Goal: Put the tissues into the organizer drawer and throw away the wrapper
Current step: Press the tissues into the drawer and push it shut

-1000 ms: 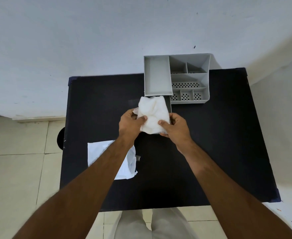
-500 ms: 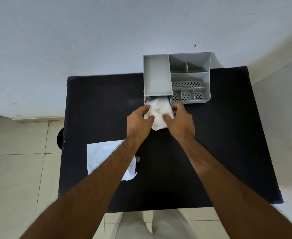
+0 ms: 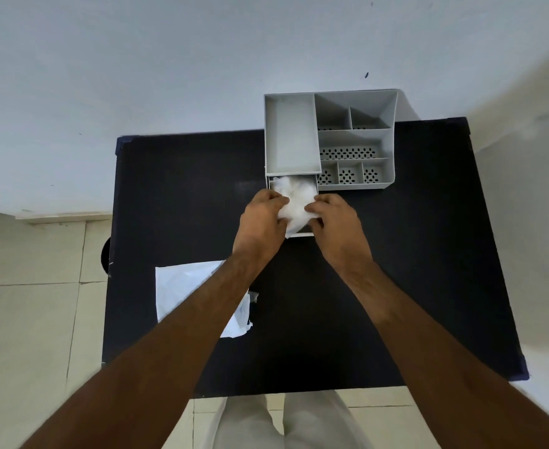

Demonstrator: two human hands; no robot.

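A black table point(image 3: 176, 202) fills the centre of the frame, set against a pale wall at the top. At its far edge, right of centre, stands a grey plastic desk organizer point(image 3: 354, 137) with one long plain compartment on its left and several smaller perforated-floor compartments on its right. A small drawer point(image 3: 300, 234) is pulled out from under the long compartment toward the bottom of the frame.

A bunch of white tissues point(image 3: 294, 202) sits in the open drawer, crumpled, part of it rising above the drawer's rim. The left hand point(image 3: 262, 218) pinches the tissues' left edge between thumb and curled fingers, and the right hand point(image 3: 334, 222) grips their right edge the same way; both hands are closed on the bunch just above the drawer. Both forearms reach in from the lower corners.

The white wrapper point(image 3: 185, 286) lies flat on the table in the lower left of the frame, partly covered by the left forearm, well apart from the organizer.
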